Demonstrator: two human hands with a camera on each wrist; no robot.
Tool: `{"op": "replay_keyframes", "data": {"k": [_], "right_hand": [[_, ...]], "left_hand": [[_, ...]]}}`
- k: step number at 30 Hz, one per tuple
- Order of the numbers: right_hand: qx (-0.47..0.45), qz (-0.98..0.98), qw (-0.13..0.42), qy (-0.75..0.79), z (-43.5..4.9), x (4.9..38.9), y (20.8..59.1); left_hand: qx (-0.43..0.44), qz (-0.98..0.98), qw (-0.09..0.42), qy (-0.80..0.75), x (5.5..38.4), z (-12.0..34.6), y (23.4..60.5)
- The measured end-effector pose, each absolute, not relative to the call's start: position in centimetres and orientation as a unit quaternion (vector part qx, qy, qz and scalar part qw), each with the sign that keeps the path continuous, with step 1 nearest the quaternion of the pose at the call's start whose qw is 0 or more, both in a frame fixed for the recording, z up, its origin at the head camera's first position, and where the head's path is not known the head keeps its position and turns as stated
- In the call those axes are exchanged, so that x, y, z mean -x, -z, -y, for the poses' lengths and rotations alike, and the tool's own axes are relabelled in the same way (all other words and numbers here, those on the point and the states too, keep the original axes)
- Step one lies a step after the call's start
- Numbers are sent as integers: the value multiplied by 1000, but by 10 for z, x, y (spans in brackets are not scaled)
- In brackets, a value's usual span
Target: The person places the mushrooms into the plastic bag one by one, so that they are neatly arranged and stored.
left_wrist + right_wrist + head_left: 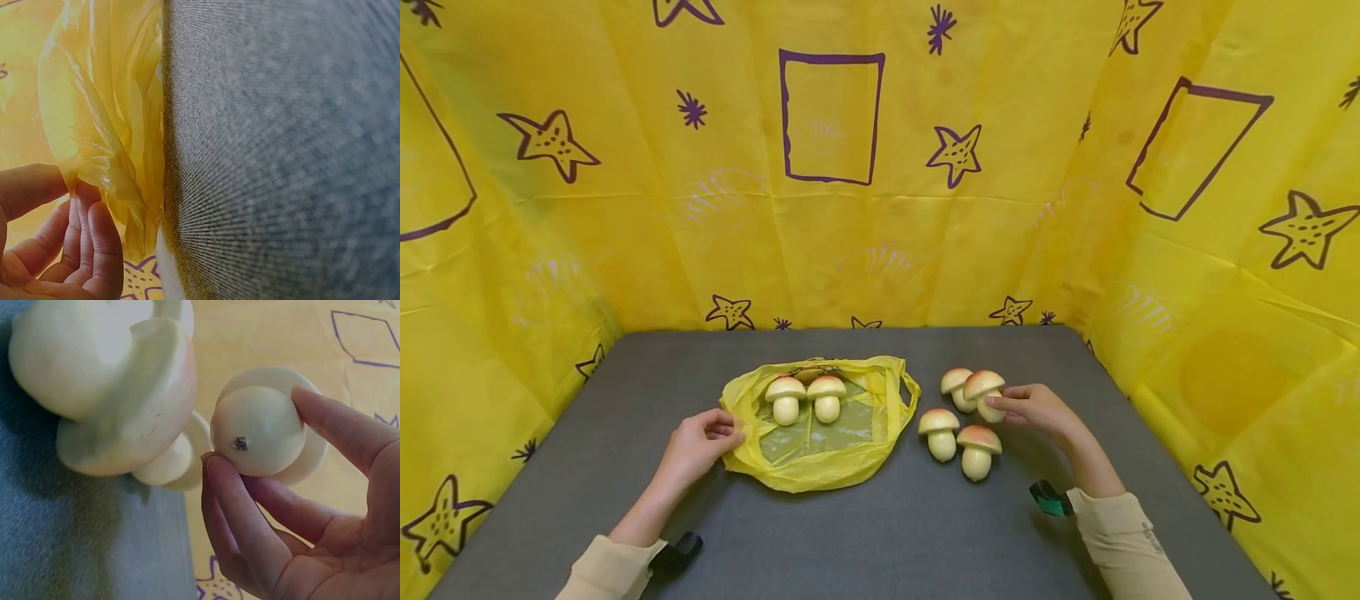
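A yellow plastic bag (820, 475) lies spread with its mouth open on the grey table. Two toy mushrooms with reddish caps, one of them the left mushroom (786, 408), rest inside it. My left hand (698, 446) pinches the bag's left edge between thumb and fingers; the left wrist view shows the gathered plastic (103, 144). With thumb and fingertips, my right hand (1041, 410) holds a mushroom (985, 390) by its stem. In the right wrist view that mushroom (259, 431) shows its stem end, with a small dark mark.
Beside the right hand are more mushrooms on the table: one behind (956, 385), one at the left (938, 433) and one in front (978, 454). Yellow cloth walls (850, 250) with purple drawings enclose the table (880, 542) at the back and sides.
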State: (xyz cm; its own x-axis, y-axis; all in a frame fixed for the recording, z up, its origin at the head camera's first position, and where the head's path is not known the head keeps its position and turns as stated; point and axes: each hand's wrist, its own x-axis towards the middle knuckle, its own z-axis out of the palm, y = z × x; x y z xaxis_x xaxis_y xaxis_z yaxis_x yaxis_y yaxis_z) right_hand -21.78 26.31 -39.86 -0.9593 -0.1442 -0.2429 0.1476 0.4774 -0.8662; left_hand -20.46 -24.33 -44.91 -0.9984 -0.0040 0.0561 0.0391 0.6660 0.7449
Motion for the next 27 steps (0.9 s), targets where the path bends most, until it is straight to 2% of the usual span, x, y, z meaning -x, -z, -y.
{"op": "replay_keyframes", "data": {"k": [27], "right_hand": [[23, -842, 153, 517, -227, 240, 384]], "left_hand": [[8, 912, 27, 410, 201, 245, 448]]}}
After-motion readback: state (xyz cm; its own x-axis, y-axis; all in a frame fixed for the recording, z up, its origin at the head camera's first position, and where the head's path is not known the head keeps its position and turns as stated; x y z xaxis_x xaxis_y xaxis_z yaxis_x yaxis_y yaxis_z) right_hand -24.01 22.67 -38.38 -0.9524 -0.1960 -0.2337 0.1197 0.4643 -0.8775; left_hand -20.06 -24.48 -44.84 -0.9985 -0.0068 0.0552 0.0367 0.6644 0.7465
